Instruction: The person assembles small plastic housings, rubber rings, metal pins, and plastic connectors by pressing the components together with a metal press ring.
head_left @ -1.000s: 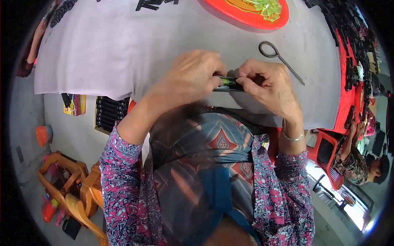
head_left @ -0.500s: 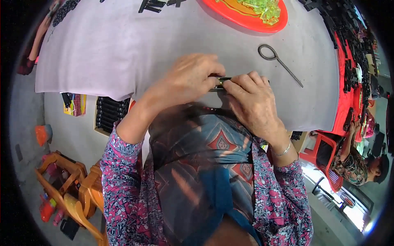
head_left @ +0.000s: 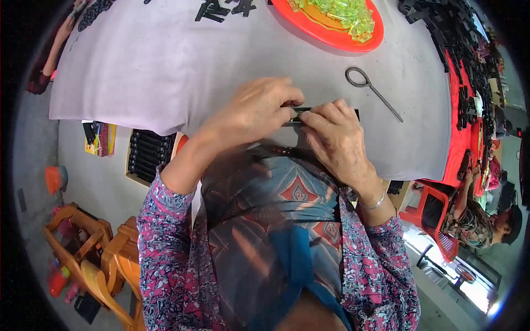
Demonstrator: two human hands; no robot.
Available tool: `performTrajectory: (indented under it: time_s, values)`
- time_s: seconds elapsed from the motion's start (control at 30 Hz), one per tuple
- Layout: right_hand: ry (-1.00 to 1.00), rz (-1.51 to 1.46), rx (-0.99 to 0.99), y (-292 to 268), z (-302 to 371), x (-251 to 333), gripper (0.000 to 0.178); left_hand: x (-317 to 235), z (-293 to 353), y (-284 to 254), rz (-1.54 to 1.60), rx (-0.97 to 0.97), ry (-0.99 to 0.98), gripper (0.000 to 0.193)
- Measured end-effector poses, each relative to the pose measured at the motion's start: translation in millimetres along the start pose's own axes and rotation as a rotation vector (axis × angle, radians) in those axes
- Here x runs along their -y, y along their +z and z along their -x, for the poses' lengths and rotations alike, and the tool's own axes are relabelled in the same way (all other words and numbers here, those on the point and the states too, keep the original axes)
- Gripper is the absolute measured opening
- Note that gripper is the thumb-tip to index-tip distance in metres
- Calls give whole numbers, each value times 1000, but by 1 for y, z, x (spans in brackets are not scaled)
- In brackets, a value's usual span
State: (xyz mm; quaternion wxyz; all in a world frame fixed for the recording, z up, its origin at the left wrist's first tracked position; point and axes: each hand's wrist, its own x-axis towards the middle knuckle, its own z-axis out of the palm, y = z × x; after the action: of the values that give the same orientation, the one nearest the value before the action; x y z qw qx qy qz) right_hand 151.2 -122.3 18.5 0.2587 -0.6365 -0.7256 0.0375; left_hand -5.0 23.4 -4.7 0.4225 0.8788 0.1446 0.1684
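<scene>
A slim black bar (head_left: 296,122) with a slot along it lies crosswise between my hands, close to the table's near edge. My left hand (head_left: 256,107) is closed at its left end, thumb and fingertips curled in; its grip partly hides that end. With the thumb pressed on the bar near its middle and the fingers bent over its far side, my right hand (head_left: 339,138) holds the other part. A small pale patch shows in the slot between the two thumbs, too small to make out.
A red plate (head_left: 361,48) of yellow-green clear pieces (head_left: 348,16) stands at the far side. A looped metal rod (head_left: 381,98) lies to the right, small black strips (head_left: 212,11) far left. Below the table's left edge sits a box of black parts (head_left: 148,154). Another person (head_left: 477,220) sits at right.
The whole view has shifted slightly, so the plate and black strips appear a little lower. Both hands stay on the bar, and the yellow-green spot seen earlier in its slot is now less visible.
</scene>
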Motion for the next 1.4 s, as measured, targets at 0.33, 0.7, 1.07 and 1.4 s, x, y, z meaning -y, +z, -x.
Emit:
performTrajectory:
  time_s: [0.33, 0.7, 1.07, 1.4]
  values:
    - [-102, 48, 97, -1, -9, 1, 19, -7, 13, -9, -98, 37, 3, 43]
    - [-208, 60, 197, -4, -20, -7, 10, -23, 3, -14, -38, 67, -101, 32]
    - [28, -419, -167, -8, 1, -21, 10, -16, 4, -9, -63, 81, -74, 29]
    - [273, -341, -451, -9, 8, -50, 8, -16, 7, -22, 12, 82, -95, 37]
